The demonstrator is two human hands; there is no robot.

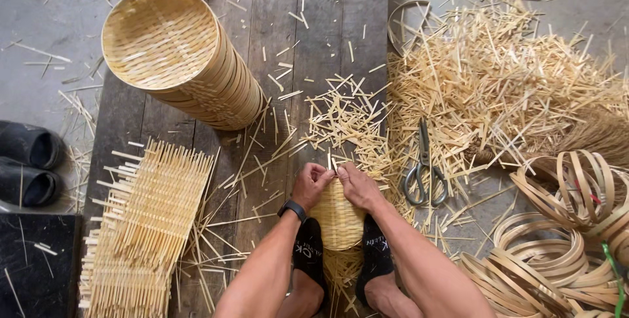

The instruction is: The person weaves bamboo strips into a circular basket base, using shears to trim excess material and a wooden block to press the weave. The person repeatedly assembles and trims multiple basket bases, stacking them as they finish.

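Note:
A small round woven bamboo tray (337, 221) stands between my two feet in black socks, on a dark wooden board (314, 36). My left hand (310, 184) and my right hand (356, 186) both grip the tray's upper rim, fingers closed and almost touching each other. A dark watch sits on my left wrist. Short strip ends stick up from the rim just above my fingers.
A tall stack of finished woven trays (190, 62) leans at the upper left. Flat woven mats (144, 226) lie piled at the left. Scissors (424, 167) rest right of my hands amid bamboo offcuts (498, 75). Bamboo hoops (563, 239) fill the lower right; black shoes (29, 164) lie far left.

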